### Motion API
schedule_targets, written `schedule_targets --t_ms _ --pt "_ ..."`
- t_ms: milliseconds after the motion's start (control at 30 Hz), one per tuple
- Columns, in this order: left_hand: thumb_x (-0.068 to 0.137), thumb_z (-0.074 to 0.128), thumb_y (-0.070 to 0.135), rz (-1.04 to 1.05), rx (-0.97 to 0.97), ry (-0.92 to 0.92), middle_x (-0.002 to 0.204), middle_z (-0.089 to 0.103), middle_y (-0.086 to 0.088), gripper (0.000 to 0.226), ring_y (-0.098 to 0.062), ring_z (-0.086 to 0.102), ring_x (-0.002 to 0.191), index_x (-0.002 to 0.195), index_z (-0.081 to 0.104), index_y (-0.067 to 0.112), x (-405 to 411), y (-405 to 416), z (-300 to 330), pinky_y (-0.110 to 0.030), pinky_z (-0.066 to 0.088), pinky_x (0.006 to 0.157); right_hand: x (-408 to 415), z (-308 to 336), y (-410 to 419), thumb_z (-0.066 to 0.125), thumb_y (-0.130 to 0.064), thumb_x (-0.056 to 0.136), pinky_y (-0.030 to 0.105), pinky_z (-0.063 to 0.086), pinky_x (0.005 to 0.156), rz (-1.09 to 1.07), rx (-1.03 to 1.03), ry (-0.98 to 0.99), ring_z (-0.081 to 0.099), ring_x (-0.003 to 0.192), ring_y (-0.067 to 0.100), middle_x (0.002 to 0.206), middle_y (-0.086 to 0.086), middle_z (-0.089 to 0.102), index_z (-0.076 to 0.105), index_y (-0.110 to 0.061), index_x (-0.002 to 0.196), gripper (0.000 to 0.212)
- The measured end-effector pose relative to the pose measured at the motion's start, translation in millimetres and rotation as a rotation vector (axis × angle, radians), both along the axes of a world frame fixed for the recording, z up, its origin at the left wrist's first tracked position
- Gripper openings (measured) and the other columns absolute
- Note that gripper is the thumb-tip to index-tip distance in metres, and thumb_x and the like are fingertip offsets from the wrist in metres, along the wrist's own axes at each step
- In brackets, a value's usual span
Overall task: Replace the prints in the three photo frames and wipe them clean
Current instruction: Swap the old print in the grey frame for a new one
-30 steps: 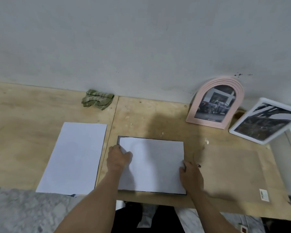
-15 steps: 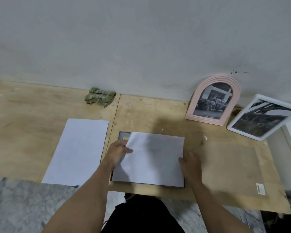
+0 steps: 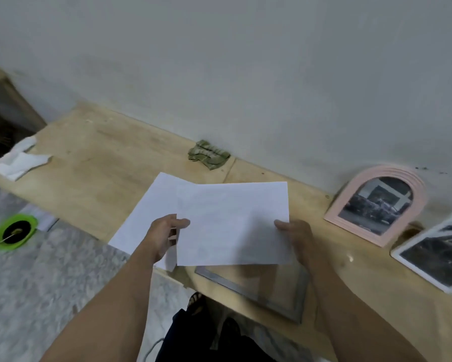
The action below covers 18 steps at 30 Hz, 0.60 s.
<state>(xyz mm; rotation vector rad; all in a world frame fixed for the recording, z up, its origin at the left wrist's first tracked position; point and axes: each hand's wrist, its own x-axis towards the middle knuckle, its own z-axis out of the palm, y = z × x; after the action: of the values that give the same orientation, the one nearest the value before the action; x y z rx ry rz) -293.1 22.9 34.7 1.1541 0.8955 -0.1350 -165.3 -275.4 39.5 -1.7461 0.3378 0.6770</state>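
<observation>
Now my left hand (image 3: 164,236) and right hand (image 3: 296,237) each pinch a side edge of the white sheet (image 3: 232,223), held above the grey frame (image 3: 256,291) lying flat on the counter (image 3: 102,163). Best I keep it level, uncreased and square to the frame's opening. It looks blank, thin and floppy.

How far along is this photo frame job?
Early, it seems. In hand: both the left hand and right hand hold a white sheet above the grey frame lying flat. The pink arched frame and white frame show dark prints. The green cloth lies by the wall, so wiping probably remains.
</observation>
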Motion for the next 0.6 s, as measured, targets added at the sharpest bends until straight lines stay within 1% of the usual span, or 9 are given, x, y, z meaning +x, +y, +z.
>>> schedule_targets --t_ms 33,100,133,167,267,333,400,467,600 --pt "0.085 0.069 0.002 0.069 0.041 0.018 0.106 0.074 -0.012 0.021 -0.029 0.067 0.087 0.106 0.069 0.005 -7.1 12.8 -2.0 -0.034 0.051 0.069 6.2 3.4 17.0 0.072 -0.019 0.079 0.037 0.054 0.075 0.050 -0.025 -0.036 0.068 0.083 0.029 0.092 0.006 0.074 0.073 -0.011 0.092 0.016" --pt "0.085 0.069 0.000 0.167 0.111 0.046 0.092 0.072 -0.009 0.008 -0.027 0.066 0.081 0.085 0.067 0.008 -19.5 36.7 -3.2 -0.032 0.051 0.066 20.7 7.5 53.1 0.071 -0.017 0.079 0.037 0.053 0.073 0.135 -0.046 -0.080 0.068 0.083 0.027 0.090 0.002 0.074 0.074 -0.013 0.091 0.013" --pt "0.084 0.069 -0.002 0.195 0.145 0.060 0.086 0.070 -0.008 0.015 -0.025 0.064 0.075 0.075 0.063 0.009 -23.0 46.1 -4.6 -0.031 0.051 0.065 27.3 9.1 69.8 0.071 -0.016 0.079 0.038 0.054 0.073 0.160 -0.055 -0.091 0.069 0.083 0.027 0.089 0.002 0.074 0.074 -0.012 0.093 0.014" --pt "0.083 0.070 -0.002 0.235 0.169 0.070 0.083 0.069 -0.008 0.018 -0.024 0.063 0.071 0.071 0.061 0.009 -27.3 57.6 -5.5 -0.030 0.051 0.064 34.0 11.3 90.6 0.071 -0.015 0.080 0.036 0.055 0.071 0.192 -0.064 -0.105 0.069 0.080 0.026 0.088 0.002 0.073 0.073 -0.010 0.093 0.014" --pt "0.083 0.072 -0.001 0.430 0.175 0.075 0.088 0.072 -0.011 0.006 -0.027 0.065 0.074 0.083 0.068 0.003 -35.3 103.4 -13.1 -0.033 0.053 0.067 57.5 9.1 166.2 0.070 -0.016 0.082 0.033 0.051 0.067 0.297 -0.103 -0.147 0.065 0.073 0.024 0.084 0.004 0.069 0.066 -0.003 0.090 0.016" --pt "0.085 0.073 0.001 0.531 0.142 0.082 0.088 0.073 -0.009 0.005 -0.028 0.067 0.077 0.084 0.069 0.004 -38.3 137.5 -23.4 -0.033 0.053 0.068 72.6 2.0 219.4 0.070 -0.014 0.080 0.033 0.046 0.066 0.359 -0.142 -0.184 0.058 0.070 0.024 0.078 0.007 0.062 0.063 -0.002 0.080 0.014" --pt "0.086 0.072 0.003 0.579 0.121 0.086 0.088 0.073 -0.007 0.005 -0.026 0.068 0.077 0.083 0.069 0.005 -39.8 167.0 -31.6 -0.032 0.052 0.065 83.9 -6.5 269.9 0.068 -0.014 0.075 0.031 0.035 0.060 0.412 -0.172 -0.240 0.046 0.064 0.020 0.069 0.010 0.049 0.054 -0.008 0.067 0.017" --pt "0.087 0.071 0.003 0.628 0.120 0.114 0.086 0.071 -0.006 0.006 -0.023 0.066 0.073 0.083 0.068 0.005 -41.0 197.6 -38.3 -0.031 0.051 0.063 96.6 -18.7 324.3 0.064 -0.018 0.070 0.029 0.026 0.057 0.472 -0.214 -0.296 0.036 0.063 0.018 0.066 0.009 0.039 0.049 -0.011 0.065 0.017" --pt "0.087 0.070 0.002 0.695 0.166 0.200 0.082 0.071 -0.013 0.002 -0.028 0.064 0.071 0.086 0.069 0.002 -46.8 261.5 -57.0 -0.035 0.054 0.064 112.7 -38.3 433.0 0.057 -0.015 0.066 0.030 0.024 0.059 0.625 -0.290 -0.326 0.033 0.064 0.017 0.066 0.005 0.036 0.045 -0.012 0.062 0.013"
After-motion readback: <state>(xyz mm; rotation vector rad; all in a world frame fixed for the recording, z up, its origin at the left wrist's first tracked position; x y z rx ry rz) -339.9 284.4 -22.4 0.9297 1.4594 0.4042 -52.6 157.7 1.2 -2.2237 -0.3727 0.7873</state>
